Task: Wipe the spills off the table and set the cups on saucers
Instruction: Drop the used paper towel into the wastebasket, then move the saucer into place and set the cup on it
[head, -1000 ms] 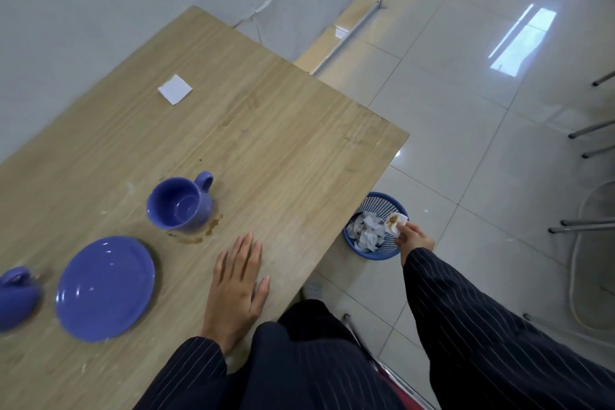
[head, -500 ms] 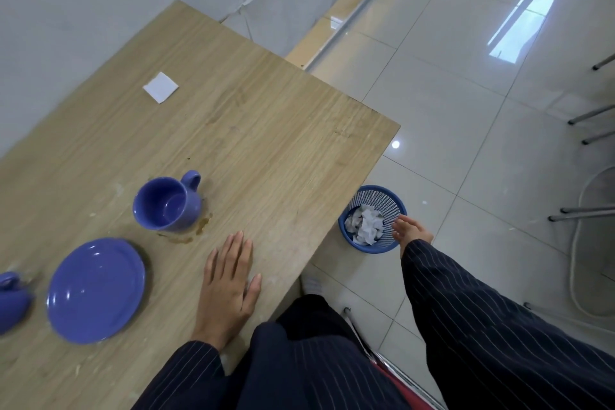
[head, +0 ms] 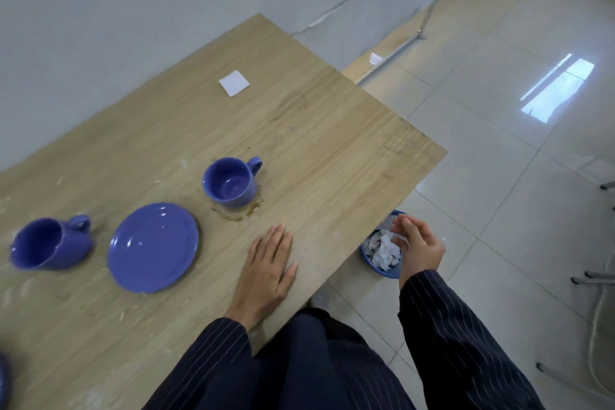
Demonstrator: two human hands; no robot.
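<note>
A blue cup point(head: 231, 182) stands upright on the wooden table point(head: 332, 150), with a brown spill point(head: 244, 211) around its base. To its left lies an empty blue saucer point(head: 153, 247), and further left a second blue cup point(head: 50, 248) leans on the bare table. A folded white tissue point(head: 234, 82) lies near the far edge. My left hand point(head: 268, 268) rests flat on the table, fingers apart, just right of the saucer. My right hand point(head: 417, 248) hangs off the table above the blue bin point(head: 382, 271), fingers loosely curled, holding nothing.
The blue bin on the tiled floor holds several crumpled tissues. A grey wall runs behind the table. Metal chair legs point(head: 592, 280) stand at the right. A sliver of something blue point(head: 3, 379) shows at the lower left edge.
My right hand let a stained tissue drop into the bin and has risen above it, empty. The view swung left, bringing the second cup fully in. My left hand stayed put.
</note>
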